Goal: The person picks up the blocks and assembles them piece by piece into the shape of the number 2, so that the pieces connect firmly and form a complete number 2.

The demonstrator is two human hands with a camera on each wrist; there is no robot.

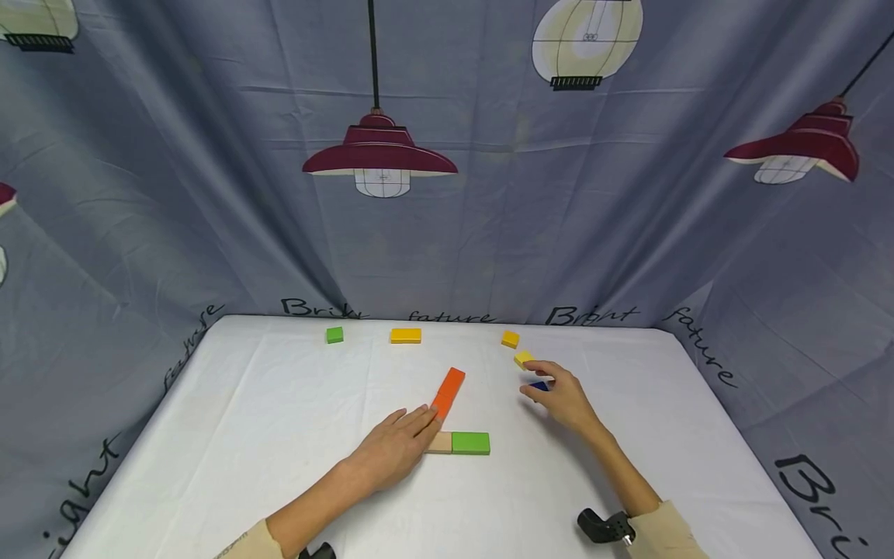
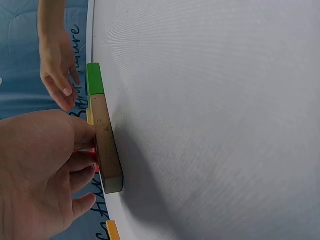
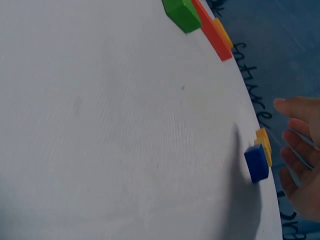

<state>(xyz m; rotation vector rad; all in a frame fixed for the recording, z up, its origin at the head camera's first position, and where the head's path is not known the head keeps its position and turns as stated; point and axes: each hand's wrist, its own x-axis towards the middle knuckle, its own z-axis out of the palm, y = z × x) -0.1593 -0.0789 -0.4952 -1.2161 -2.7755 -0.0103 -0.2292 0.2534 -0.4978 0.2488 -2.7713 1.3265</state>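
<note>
My left hand [image 1: 393, 450] lies palm down at the near end of an orange-red block [image 1: 449, 390], its fingertips against that end. Below those fingers runs a long bare-wood block [image 2: 107, 145], with a green block [image 1: 471, 443] end to end with it; much of the wood is hidden from above by the hand. My right hand [image 1: 563, 396] hovers over a small dark blue block [image 3: 257, 163], fingers and thumb spread apart. In the right wrist view a gap separates that hand from the blue block. Just beyond it are two small yellow blocks [image 1: 523, 359].
Toward the back edge of the white table [image 1: 279, 404] sit a small green block [image 1: 334, 335] and a yellow block [image 1: 406, 335]. A grey curtain [image 1: 475, 248] with printed lamps hangs close behind the table. Black wrist gear [image 1: 602, 526] shows by the right sleeve.
</note>
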